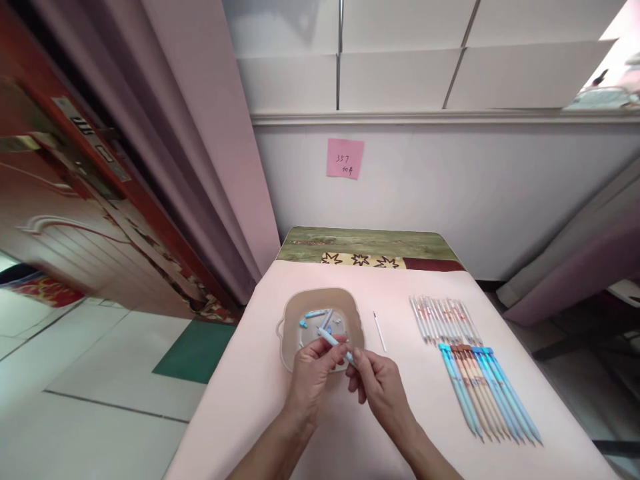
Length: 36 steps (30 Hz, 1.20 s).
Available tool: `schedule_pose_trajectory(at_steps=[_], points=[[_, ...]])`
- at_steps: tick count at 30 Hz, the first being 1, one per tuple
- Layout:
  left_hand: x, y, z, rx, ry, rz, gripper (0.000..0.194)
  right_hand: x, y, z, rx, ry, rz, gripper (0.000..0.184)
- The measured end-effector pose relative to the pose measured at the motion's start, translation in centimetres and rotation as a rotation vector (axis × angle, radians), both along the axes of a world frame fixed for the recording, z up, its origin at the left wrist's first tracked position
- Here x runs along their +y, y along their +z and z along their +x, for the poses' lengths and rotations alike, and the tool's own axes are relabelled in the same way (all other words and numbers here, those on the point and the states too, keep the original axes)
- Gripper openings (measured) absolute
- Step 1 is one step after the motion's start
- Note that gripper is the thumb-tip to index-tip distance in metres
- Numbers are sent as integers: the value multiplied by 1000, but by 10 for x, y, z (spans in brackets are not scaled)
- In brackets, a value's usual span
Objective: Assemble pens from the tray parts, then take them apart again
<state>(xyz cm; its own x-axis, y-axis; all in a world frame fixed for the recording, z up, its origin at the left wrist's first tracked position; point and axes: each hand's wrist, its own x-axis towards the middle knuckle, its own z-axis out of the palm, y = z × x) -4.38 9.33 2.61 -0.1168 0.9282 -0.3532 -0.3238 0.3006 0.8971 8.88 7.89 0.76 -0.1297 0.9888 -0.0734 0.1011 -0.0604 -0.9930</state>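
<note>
**Both hands pinch 1 pen barrel over the tray**

The left hand (313, 373) and right hand (377, 383) meet above the near rim of a beige tray (290, 333) on the pink desk (260, 387). Fingers of both hands are pressed together, pinching a light-blue pen barrel (334, 343) that slants across the tray. Inside the tray lie several small blue pen parts (316, 315). A thin refill (379, 331) lies just beside the tray; 2 rows of pens (470, 373) rest well apart to the right.

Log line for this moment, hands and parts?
left hand + right hand: both grip pen barrel | over tray of parts | pens rowed right
</note>
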Motion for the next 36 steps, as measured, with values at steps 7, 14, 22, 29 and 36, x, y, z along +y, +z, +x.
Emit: schedule_pose_trajectory(at_steps=[7, 14, 22, 29, 36], points=[[4, -4, -8, -54, 46, 50, 41, 3, 4, 5, -23, 10, 49, 31], [-2, 2, -4, -70, -43, 95, 26, -7, 6, 0, 54, 41, 10, 32], [-11, 1, -5, -40, -134, 145, 21, -15, 8, 0, 297, 175, -131, 39], [-28, 6, 0, 646, -208, 927, 21, -12, 7, 36, 204, -142, -31, 41], [-39, -6, 13, 1170, -266, 1504, 36, -29, 2, 51, 521, 30, -268, 35]])
